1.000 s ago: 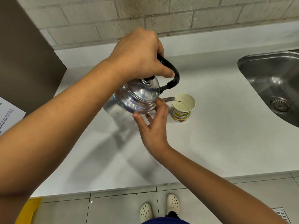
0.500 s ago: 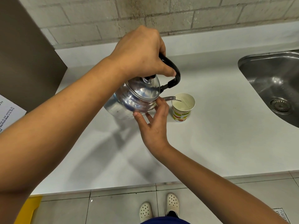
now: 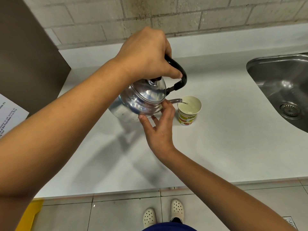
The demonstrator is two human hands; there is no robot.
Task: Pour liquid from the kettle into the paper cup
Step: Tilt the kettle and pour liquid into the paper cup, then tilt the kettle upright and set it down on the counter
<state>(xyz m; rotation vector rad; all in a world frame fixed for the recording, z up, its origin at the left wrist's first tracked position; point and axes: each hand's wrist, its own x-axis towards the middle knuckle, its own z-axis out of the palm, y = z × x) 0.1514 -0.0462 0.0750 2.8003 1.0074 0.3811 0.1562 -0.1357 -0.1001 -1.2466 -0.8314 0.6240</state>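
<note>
A shiny steel kettle (image 3: 143, 100) with a black handle hangs tilted to the right above the white counter (image 3: 225, 139). My left hand (image 3: 146, 55) is closed around the handle from above. My right hand (image 3: 160, 125) rests its spread fingers against the kettle's lower front side, just below the spout. The spout tip sits over the rim of a paper cup (image 3: 189, 110) with a coloured pattern, standing upright on the counter. A thin stream of liquid runs from the spout into the cup, which holds some pale liquid.
A steel sink (image 3: 283, 87) with a drain is sunk into the counter at the right. A dark panel (image 3: 25, 55) stands at the left, with a printed sheet (image 3: 10, 114) below it. A brick wall runs behind. My feet stand on the tiled floor below.
The kettle has tipped slightly further toward the cup and the liquid keeps running in. Both hands hold their places.
</note>
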